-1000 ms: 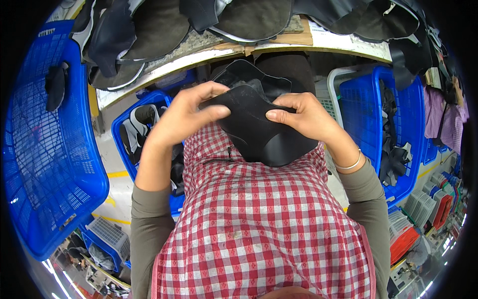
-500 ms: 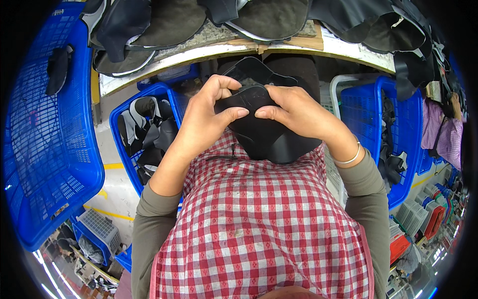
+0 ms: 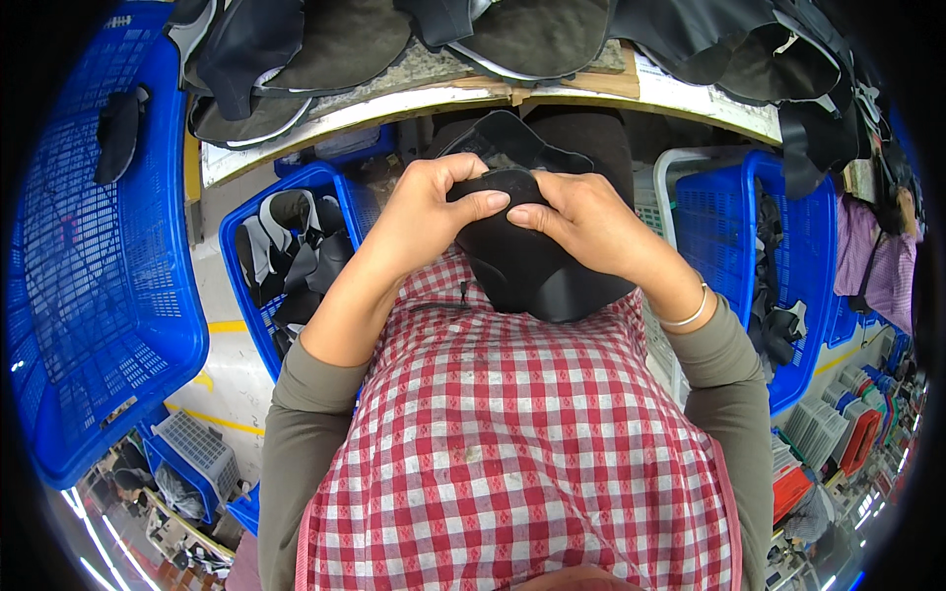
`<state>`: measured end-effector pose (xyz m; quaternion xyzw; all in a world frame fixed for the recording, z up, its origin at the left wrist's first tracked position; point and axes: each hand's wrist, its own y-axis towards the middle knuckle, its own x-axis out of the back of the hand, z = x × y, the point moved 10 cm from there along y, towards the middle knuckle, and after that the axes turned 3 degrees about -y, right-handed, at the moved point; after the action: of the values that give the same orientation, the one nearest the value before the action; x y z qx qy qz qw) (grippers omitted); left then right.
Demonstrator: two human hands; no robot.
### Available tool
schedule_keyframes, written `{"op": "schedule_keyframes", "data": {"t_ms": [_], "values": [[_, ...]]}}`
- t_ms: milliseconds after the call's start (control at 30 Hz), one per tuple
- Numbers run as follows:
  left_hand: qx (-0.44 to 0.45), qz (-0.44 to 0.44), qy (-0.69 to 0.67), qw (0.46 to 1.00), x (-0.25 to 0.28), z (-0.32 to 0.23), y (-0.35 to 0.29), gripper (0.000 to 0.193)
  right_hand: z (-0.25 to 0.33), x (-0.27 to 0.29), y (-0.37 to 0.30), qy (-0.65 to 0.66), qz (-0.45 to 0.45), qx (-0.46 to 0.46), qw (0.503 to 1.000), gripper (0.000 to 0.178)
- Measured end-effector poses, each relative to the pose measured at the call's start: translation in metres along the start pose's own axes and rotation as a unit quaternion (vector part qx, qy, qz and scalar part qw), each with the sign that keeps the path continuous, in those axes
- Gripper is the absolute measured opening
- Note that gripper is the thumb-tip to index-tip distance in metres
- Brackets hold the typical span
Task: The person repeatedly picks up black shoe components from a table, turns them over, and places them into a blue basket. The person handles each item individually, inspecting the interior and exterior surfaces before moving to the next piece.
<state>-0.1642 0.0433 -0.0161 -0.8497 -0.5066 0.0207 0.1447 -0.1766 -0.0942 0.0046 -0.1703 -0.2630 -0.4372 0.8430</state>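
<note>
In my lap, against the checked apron, lies a black leather shoe upper with curved edges. My left hand pinches its upper edge between thumb and fingers. Close beside it, my right hand grips the same edge, so the two thumbs nearly meet on the leather. The fingertips behind the edge are hidden. Part of the upper spreads open beyond my hands, below the worktable's edge.
Dark leather pieces lie along the worktable ahead. A blue basket of cut pieces stands left, with a larger blue basket farther out. Another blue basket is on the right, near a person in a pink checked sleeve.
My left hand has shifted right along the edge, and its thumb now comes close to my right thumb. The edge between my fingers looks more folded over. The lower part has barely moved.
</note>
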Motion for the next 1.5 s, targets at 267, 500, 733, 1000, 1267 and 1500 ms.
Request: {"op": "schedule_keyframes", "data": {"t_ms": [267,500,733,1000,1267,1500], "values": [[-0.088,-0.03,0.0,0.996,-0.005,-0.019,0.003,0.012,-0.012,0.001,-0.021,-0.065,-0.031,0.012,0.997,0.033],[-0.089,-0.103,0.076,0.988,0.002,-0.001,-0.013,0.015,0.018,0.004,-0.034,-0.232,-0.137,0.013,0.963,0.033],[-0.13,-0.461,0.016,0.878,0.145,-0.071,-0.173,0.018,-0.007,0.039,-0.04,0.177,-0.156,-0.006,0.972,0.008],[-0.208,-0.619,0.477,0.588,0.339,-0.172,-0.183,0.041,0.018,-0.02,0.022,0.189,-0.035,-0.02,0.981,0.009],[-0.022,-0.227,0.179,0.957,0.344,-0.098,0.127,0.056,0.021,-0.046,0.037,0.074,0.024,0.053,0.996,0.01],[-0.378,-0.205,0.477,0.767,0.201,-0.231,-0.036,0.029,0.015,0.021,0.058,0.248,-0.042,0.043,0.967,0.051]]}}
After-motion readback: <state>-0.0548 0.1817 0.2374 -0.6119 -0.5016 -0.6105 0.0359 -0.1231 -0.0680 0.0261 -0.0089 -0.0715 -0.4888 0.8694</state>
